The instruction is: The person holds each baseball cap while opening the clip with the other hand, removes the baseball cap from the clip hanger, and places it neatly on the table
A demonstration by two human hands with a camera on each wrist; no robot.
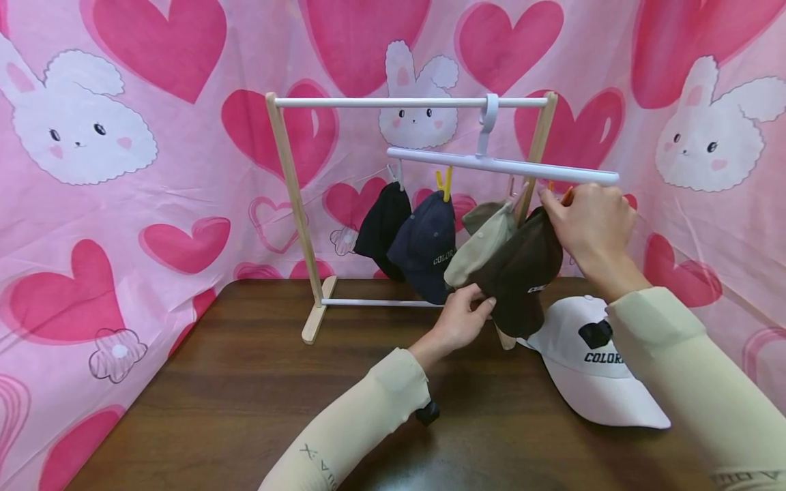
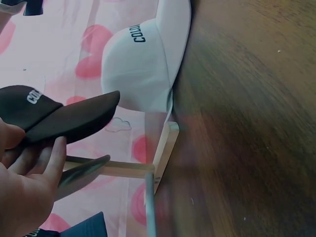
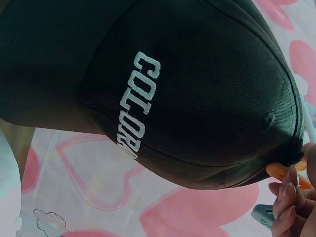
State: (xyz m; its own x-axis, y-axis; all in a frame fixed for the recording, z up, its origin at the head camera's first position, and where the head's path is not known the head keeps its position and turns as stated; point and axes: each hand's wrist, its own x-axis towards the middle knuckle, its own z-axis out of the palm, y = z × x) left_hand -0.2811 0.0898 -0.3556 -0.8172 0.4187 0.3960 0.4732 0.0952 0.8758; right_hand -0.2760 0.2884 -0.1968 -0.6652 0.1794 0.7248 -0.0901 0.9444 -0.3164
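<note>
While the dark brown cap (image 1: 518, 273) hangs off the far-right end of the white hanger bar (image 1: 503, 166), both hands are on it, so here's how it sits. The cap dangles crown-up with its brim pointing down toward the bench (image 1: 258, 389), so its long axis runs roughly top to bottom, tilted a bit toward the person. The right hand (image 1: 592, 225) is up at the top, fingers (image 3: 284, 207) pinching an orange clip (image 3: 286, 174) at the cap's back edge, just under the bar. The left hand (image 1: 460, 320) is lower, fingers curled and holding the brim tip from below. So the clip end is the right hand's and the brim end the left's. Over near the bench's right edge a white cap (image 1: 589, 372) lies flat, just beside the brown one. Navy (image 1: 426, 249), black (image 1: 382, 221) and khaki (image 1: 482, 245) caps hang further left on the same bar.
</note>
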